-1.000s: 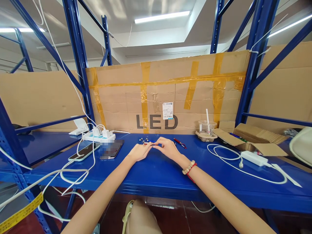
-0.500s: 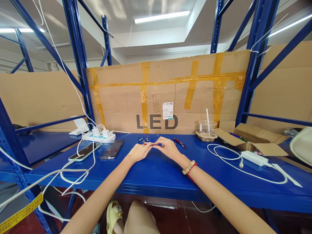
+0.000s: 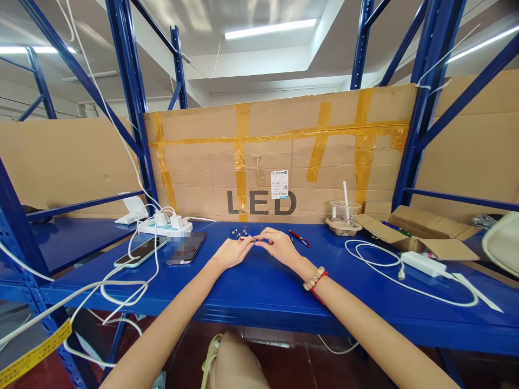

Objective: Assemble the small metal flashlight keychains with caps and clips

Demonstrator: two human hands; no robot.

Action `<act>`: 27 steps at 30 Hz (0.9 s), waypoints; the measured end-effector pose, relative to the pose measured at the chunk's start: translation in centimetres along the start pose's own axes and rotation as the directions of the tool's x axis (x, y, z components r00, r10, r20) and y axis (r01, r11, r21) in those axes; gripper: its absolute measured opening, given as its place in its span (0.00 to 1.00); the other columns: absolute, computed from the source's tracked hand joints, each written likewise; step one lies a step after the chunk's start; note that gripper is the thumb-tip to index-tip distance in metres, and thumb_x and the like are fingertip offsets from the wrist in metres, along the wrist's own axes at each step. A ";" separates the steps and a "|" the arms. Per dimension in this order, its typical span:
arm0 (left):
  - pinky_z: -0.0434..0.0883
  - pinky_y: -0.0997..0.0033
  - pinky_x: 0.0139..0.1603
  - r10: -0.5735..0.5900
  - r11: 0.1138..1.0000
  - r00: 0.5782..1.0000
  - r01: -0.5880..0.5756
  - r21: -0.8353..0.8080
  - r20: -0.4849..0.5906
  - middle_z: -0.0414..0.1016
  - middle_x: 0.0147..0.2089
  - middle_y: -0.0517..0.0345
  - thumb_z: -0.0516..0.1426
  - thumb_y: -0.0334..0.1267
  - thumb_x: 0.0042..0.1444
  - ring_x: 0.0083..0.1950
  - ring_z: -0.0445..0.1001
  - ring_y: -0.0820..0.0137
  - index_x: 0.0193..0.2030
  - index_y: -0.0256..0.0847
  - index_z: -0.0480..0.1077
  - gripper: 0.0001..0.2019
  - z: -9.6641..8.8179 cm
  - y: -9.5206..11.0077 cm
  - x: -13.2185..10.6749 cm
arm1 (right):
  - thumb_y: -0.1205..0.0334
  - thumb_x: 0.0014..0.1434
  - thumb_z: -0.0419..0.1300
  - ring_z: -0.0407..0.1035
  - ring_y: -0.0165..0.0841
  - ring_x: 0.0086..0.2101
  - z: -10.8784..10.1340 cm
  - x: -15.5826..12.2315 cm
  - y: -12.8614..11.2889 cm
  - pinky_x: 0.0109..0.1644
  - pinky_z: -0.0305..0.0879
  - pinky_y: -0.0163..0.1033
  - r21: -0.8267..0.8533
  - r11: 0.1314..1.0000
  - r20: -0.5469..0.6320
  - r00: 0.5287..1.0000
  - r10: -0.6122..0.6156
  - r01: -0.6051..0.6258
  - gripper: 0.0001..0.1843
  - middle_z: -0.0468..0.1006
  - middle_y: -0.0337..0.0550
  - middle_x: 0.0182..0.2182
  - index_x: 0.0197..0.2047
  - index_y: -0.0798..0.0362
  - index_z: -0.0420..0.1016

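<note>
My left hand (image 3: 234,250) and my right hand (image 3: 279,246) rest on the blue metal shelf (image 3: 259,286), fingertips meeting in a pinch around a tiny dark part (image 3: 254,241) that is too small to name. Just beyond the fingers lie several small silvery metal pieces (image 3: 240,232) and a red-handled tool (image 3: 299,236). A bead bracelet and red cord circle my right wrist.
Two phones (image 3: 140,252) and a white power strip (image 3: 164,226) with cables lie at the left. A plastic cup (image 3: 344,210), an open cardboard box (image 3: 417,232) and a white charger with cable (image 3: 421,263) sit at the right. A taped cardboard wall marked LED stands behind.
Both hands stay in the same place, still pinched together. Below the shelf, a slipper showed briefly half a second ago and has moved back.
</note>
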State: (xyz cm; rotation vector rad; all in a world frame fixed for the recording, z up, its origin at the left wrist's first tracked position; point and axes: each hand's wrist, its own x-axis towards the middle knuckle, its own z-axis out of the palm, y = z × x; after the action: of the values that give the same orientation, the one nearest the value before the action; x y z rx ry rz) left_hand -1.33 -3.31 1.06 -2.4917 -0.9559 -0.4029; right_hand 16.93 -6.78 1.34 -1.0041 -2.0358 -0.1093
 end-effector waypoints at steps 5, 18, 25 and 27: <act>0.64 0.76 0.26 -0.011 1.000 1.000 0.010 0.014 0.026 0.76 0.32 0.53 0.36 0.41 0.64 0.32 0.76 0.66 0.49 0.39 0.59 0.17 0.0 0.1 0.1 | 0.61 0.56 0.57 0.62 0.25 0.24 0.1 0.0 0.1 0.28 0.58 0.31 -0.005 1.000 -0.014 1.000 -0.011 0.011 0.08 0.74 0.40 0.32 0.38 0.50 0.77; 0.66 0.74 0.27 -0.016 1.000 1.000 0.016 -0.015 0.004 0.76 0.39 0.54 0.39 0.44 0.63 0.36 0.76 0.64 0.51 0.39 0.58 0.16 0.7 -0.1 0.2 | 0.62 0.56 0.57 0.64 0.26 0.25 0.2 0.1 0.2 0.27 0.57 0.31 0.012 1.000 -0.038 0.999 -0.025 0.025 0.08 0.74 0.40 0.31 0.34 0.52 0.78; 0.68 0.74 0.30 -0.037 0.998 0.999 0.038 -0.058 0.025 0.75 0.44 0.53 0.42 0.45 0.62 0.37 0.76 0.63 0.52 0.40 0.55 0.16 0.7 0.0 0.5 | 0.59 0.57 0.56 0.64 0.27 0.26 0.4 0.1 0.4 0.28 0.58 0.32 0.035 0.999 -0.054 0.998 -0.018 0.020 0.09 0.74 0.41 0.31 0.34 0.51 0.78; 0.68 0.73 0.31 -0.028 0.994 0.999 0.031 -0.100 0.029 0.74 0.45 0.53 0.42 0.44 0.62 0.38 0.76 0.63 0.52 0.40 0.54 0.15 0.7 0.0 0.5 | 0.59 0.56 0.56 0.63 0.27 0.25 0.5 0.0 0.5 0.28 0.58 0.32 0.045 0.999 -0.056 0.998 -0.008 0.010 0.09 0.74 0.41 0.30 0.33 0.51 0.78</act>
State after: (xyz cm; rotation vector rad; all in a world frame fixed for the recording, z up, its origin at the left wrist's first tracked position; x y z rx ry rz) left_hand -0.91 -2.70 0.71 -2.5826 -1.0080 -0.4375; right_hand 16.95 -6.20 0.89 -0.9534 -1.9840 -0.0939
